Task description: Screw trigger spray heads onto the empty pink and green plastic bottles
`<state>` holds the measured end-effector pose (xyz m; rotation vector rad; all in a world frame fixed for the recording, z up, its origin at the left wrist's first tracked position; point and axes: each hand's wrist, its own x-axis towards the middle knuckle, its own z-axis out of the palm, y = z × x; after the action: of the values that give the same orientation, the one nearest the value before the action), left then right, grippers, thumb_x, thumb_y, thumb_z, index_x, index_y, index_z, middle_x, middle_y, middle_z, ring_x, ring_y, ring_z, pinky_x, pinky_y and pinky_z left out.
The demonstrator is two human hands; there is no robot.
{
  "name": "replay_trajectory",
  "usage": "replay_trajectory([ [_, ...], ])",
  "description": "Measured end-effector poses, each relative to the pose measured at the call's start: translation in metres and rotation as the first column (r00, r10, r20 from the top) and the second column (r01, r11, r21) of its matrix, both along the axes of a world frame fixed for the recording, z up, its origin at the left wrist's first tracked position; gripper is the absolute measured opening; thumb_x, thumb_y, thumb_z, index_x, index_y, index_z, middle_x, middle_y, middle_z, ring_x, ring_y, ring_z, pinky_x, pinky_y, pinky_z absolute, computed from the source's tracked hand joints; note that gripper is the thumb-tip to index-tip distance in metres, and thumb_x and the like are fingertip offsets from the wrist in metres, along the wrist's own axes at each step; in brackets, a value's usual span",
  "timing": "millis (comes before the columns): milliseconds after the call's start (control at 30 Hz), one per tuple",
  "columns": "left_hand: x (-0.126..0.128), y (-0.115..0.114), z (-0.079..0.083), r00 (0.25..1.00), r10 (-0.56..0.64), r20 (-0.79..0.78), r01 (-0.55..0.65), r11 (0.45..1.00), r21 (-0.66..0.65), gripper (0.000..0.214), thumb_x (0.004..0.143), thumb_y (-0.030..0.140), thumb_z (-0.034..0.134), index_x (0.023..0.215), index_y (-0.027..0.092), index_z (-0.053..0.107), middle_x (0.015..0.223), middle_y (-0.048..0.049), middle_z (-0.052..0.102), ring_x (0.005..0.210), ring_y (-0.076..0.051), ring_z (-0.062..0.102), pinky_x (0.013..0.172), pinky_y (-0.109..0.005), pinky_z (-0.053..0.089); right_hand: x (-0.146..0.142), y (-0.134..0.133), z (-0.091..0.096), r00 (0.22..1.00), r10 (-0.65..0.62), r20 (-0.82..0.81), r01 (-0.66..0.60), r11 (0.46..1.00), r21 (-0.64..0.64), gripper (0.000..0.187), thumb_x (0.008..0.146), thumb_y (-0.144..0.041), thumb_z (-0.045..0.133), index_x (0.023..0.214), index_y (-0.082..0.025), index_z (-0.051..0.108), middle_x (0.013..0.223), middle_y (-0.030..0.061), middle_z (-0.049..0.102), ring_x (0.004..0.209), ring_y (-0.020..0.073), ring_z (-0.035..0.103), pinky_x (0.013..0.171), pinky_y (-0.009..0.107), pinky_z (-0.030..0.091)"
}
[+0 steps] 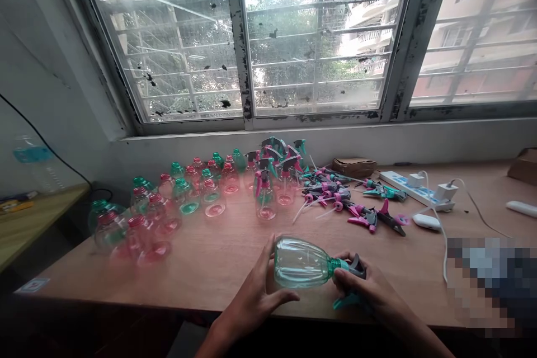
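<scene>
Table [210, 268], seen from your seat. Pink and green bottles [215, 201] stand from its left side toward the far edge; loose spray heads [339, 194] lie right of them. Your left hand [255, 293] spreads thumb and fingers apart about the base of a green bottle [302, 263]; contact cannot be told. Your right hand [371, 285] has its fingers clamped around the neck and trigger top [357, 264]. The bottle is held sideways between your hands, just inside the near edge.

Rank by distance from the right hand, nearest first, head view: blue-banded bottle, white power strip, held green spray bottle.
1. Held green spray bottle: in the right hand.
2. White power strip: beyond, rightward.
3. Blue-banded bottle: far left.
</scene>
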<state>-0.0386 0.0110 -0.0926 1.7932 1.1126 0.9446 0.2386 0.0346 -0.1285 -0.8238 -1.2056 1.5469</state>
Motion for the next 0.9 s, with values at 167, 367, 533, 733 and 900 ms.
replay_trajectory([
  [167, -0.0017, -0.0031, 0.0016, 0.997, -0.025, -0.077, 0.033, 0.995, 0.093, 0.092, 0.094, 0.029, 0.068, 0.166, 0.032, 0.011, 0.173, -0.0079, 0.022, 0.159, -0.030, 0.023, 0.130, -0.047, 0.020, -0.0015, -0.0016, 0.0000, 1.000, -0.010, 0.010, 0.010, 1.000, 0.002, 0.042, 0.079, -0.047, 0.088, 0.095, -0.016, 0.065, 0.064, 0.0000, 0.071, 0.058, 0.0161, 0.063, 0.056, 0.027, 0.048],
  [367, -0.0008, -0.0021, -0.0007, 0.999, 0.003, -0.048, -0.001, 0.999, 0.038, 0.106, 0.085, 0.030, 0.080, 0.166, 0.032, 0.010, 0.172, -0.0090, 0.025, 0.157, -0.034, 0.027, 0.128, -0.051, 0.024, -0.0020, -0.0015, 0.0027, 0.999, -0.023, 0.026, 0.023, 1.000, -0.004, 0.045, 0.076, -0.050, 0.089, 0.094, -0.017, 0.065, 0.064, -0.0004, 0.070, 0.057, 0.0171, 0.062, 0.056, 0.028, 0.047],
  [533, -0.0010, -0.0001, 0.0032, 0.999, -0.004, -0.051, 0.007, 0.999, 0.052, 0.096, 0.089, 0.033, 0.076, 0.165, 0.032, 0.017, 0.170, -0.0077, 0.032, 0.157, -0.032, 0.029, 0.129, -0.050, 0.023, -0.0003, -0.0027, 0.0039, 0.996, -0.014, 0.084, 0.014, 1.000, 0.009, 0.044, 0.081, -0.051, 0.085, 0.099, -0.016, 0.064, 0.063, -0.0001, 0.070, 0.059, 0.0171, 0.061, 0.058, 0.028, 0.046],
  [733, -0.0002, 0.0001, -0.0014, 0.997, 0.013, -0.081, -0.007, 0.997, 0.072, 0.095, 0.093, 0.034, 0.071, 0.166, 0.033, 0.010, 0.170, -0.0078, 0.032, 0.156, -0.031, 0.030, 0.128, -0.050, 0.023, -0.0013, -0.0039, 0.0051, 0.998, -0.021, 0.054, 0.021, 1.000, -0.007, 0.044, 0.077, -0.050, 0.088, 0.093, -0.017, 0.064, 0.065, -0.0008, 0.070, 0.058, 0.0170, 0.062, 0.057, 0.029, 0.049],
  [900, 0.0000, 0.0013, 0.0046, 0.998, 0.012, -0.069, -0.009, 0.999, 0.034, 0.092, 0.088, 0.043, 0.077, 0.163, 0.025, 0.026, 0.163, -0.0126, 0.044, 0.151, -0.034, 0.041, 0.126, -0.049, 0.029, -0.0036, -0.0040, 0.0074, 0.997, -0.025, 0.068, 0.025, 1.000, 0.006, 0.044, 0.075, -0.049, 0.090, 0.093, -0.017, 0.065, 0.061, -0.0014, 0.070, 0.055, 0.0170, 0.063, 0.055, 0.027, 0.048],
])
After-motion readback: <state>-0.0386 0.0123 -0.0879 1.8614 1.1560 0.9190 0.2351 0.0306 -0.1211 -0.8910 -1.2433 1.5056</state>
